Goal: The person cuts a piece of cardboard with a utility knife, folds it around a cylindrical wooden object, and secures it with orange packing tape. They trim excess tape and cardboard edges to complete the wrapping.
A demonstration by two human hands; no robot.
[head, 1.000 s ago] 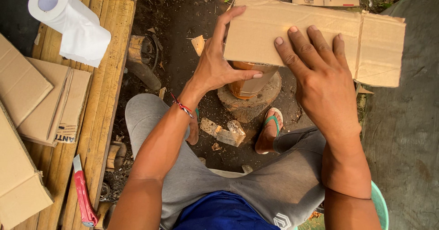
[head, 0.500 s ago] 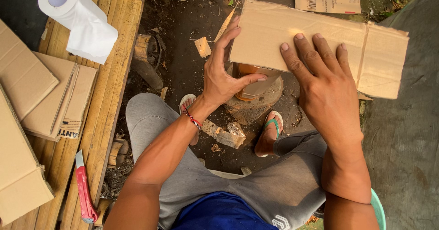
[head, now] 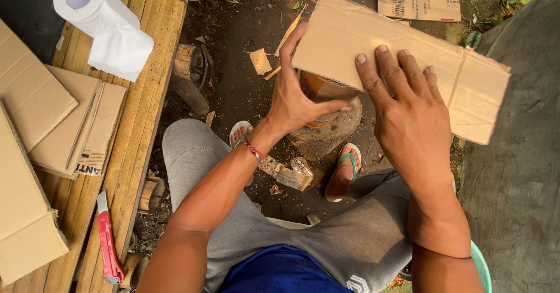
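I see my left hand (head: 294, 97) gripping the near-left edge of the cardboard strip (head: 402, 60), thumb under, fingers along its end. My right hand (head: 408, 115) lies flat on top, fingers spread. The strip is brown, creased toward its right end, held over a tree stump (head: 326, 132).

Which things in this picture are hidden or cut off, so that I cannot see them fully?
- Head view: the round orange-brown object on the stump is mostly covered by the long brown cardboard strip and the left hand.
- The red utility knife has its lower end cut by the bottom edge.
- The right hand hides part of the strip.
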